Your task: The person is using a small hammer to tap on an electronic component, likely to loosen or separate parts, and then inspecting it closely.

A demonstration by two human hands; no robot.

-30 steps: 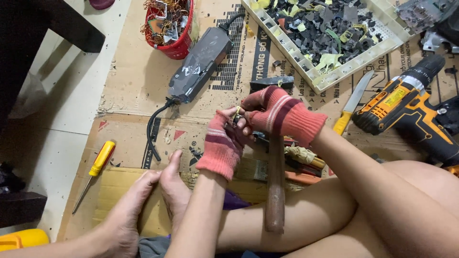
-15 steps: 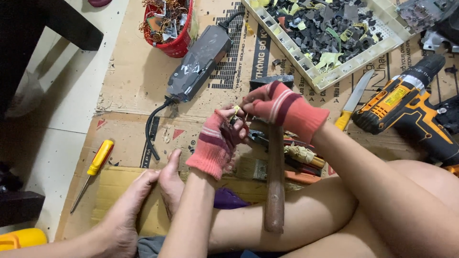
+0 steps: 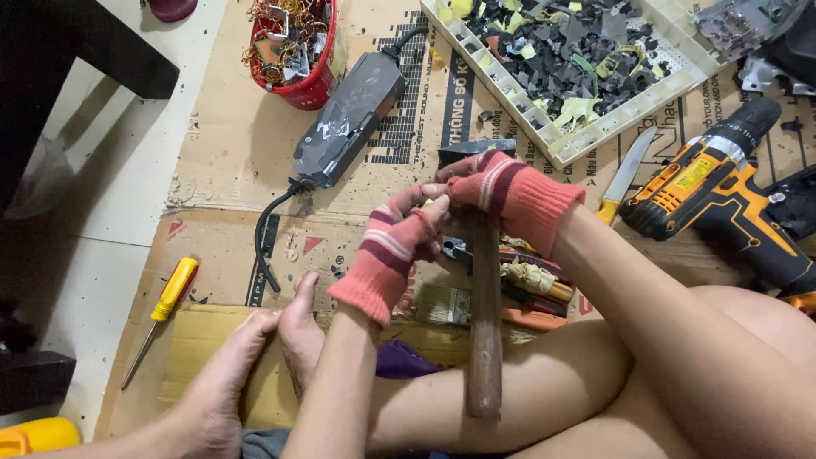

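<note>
Both hands wear striped pink knit gloves and meet above the cardboard sheet (image 3: pixel 238 153) that covers the floor. The left hand (image 3: pixel 395 251) and the right hand (image 3: pixel 501 191) press their fingertips together around something small; it is too hidden by the gloves to say what it is, so whether they truly pinch a piece cannot be told. A hammer (image 3: pixel 484 331) with a brown wooden handle stands just under the hands, its handle running down across the person's bare crossed legs, its head hidden behind the gloves. Just right of the handle lies a cluster of hand tools (image 3: pixel 531 289) with red and orange grips, and a paintbrush (image 3: pixel 442 306) lies beside them. Further right rests an orange and black cordless drill (image 3: pixel 714 191), with a yellow-handled knife (image 3: pixel 625 174) just beside it. Above the hands sits a white tray (image 3: pixel 671 89) heaped with dark plastic scraps. A grey power adapter (image 3: pixel 348 119) with a black cord lies to the upper left, near a red basket (image 3: pixel 310 85) of tangled wire. A yellow screwdriver (image 3: pixel 170 293) lies well apart on the left.
</note>
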